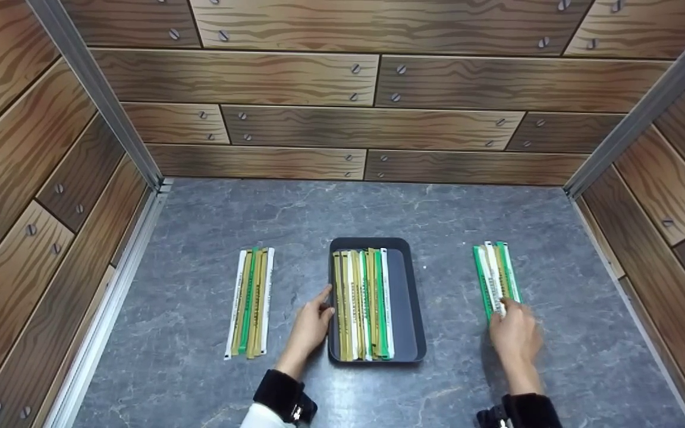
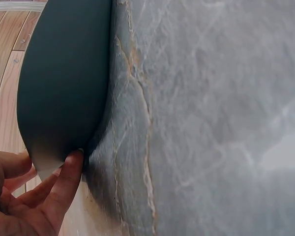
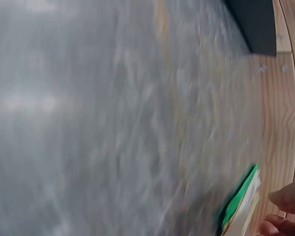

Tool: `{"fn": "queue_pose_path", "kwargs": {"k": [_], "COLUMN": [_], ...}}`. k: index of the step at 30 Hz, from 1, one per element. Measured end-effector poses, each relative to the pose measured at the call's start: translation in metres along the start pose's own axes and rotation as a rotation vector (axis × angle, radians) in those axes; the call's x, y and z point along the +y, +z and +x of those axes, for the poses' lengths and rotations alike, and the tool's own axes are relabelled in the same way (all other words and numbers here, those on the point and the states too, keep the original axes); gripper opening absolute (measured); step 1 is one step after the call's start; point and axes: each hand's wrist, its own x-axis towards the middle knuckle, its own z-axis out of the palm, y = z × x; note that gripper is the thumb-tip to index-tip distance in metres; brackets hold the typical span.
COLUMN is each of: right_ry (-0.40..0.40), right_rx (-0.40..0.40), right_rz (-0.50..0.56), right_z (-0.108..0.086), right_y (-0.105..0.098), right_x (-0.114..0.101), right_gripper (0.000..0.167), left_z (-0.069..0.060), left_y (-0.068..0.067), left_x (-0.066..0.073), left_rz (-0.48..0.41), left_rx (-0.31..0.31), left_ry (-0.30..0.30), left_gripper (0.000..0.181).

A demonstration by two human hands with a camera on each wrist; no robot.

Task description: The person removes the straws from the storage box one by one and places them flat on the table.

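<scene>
A dark grey rectangular tray (image 1: 407, 297) stands in the middle, with several long, slim stick packets (image 1: 361, 303) in gold, white and green lying side by side in it. My left hand (image 1: 310, 324) touches the tray's left outer wall with its fingertips; the left wrist view shows the fingers (image 2: 64, 194) against that wall, near the table. To the right lies a group of green, white and gold stick packets (image 1: 494, 267). Over its near end is my right hand (image 1: 516, 333), slightly blurred. In the right wrist view a gap shows between thumb and fingers, beside the packets (image 3: 241, 204).
Another row of white, gold and green stick packets (image 1: 250, 303) lies left of the tray. Grey marbled tabletop (image 1: 437, 208) surrounds everything. Wood-patterned panels (image 1: 295, 131) enclose the back and both sides, with metal rails (image 1: 104, 303) along the edges.
</scene>
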Motion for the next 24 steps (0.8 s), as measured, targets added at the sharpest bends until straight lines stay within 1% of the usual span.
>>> {"fn": "queue_pose_path", "kwargs": {"k": [2,4,9,12,15,19,24], "right_ry": [-0.076,-0.162,-0.387,-0.497,-0.558,-0.592,-0.629], "right_rx": [0.042,0.049,0.012,-0.031,-0.113,-0.195,-0.229], "right_rz": [0.033,0.074,0.164,0.203,0.221,0.184,0.111], "right_z": [-0.004,-0.009,-0.025,-0.037,-0.049,-0.061,-0.069], "right_y": [0.004,0.009,0.023,0.032,0.04,0.049,0.06], "right_x": [-0.01,-0.021,-0.055,-0.076,-0.094,-0.109,-0.116], "right_gripper": [0.034,0.032,0.027,0.027,0.028,0.028,0.026], "left_z": [0.0,0.0,0.001,0.001,0.001,0.001,0.001], "left_y": [0.0,-0.001,-0.001,-0.001,0.0,0.0,0.001], "left_x": [0.0,0.0,0.0,0.0,-0.001,-0.002,-0.002], "left_rz": [-0.001,0.002,0.002,0.0,0.01,0.018,0.013], "left_rx": [0.0,0.005,0.009,0.01,0.013,0.011,0.009], "left_ry": [0.001,0.01,0.022,0.025,0.033,0.024,0.009], "left_gripper": [0.052,0.052,0.052,0.051,0.051,0.051,0.052]}}
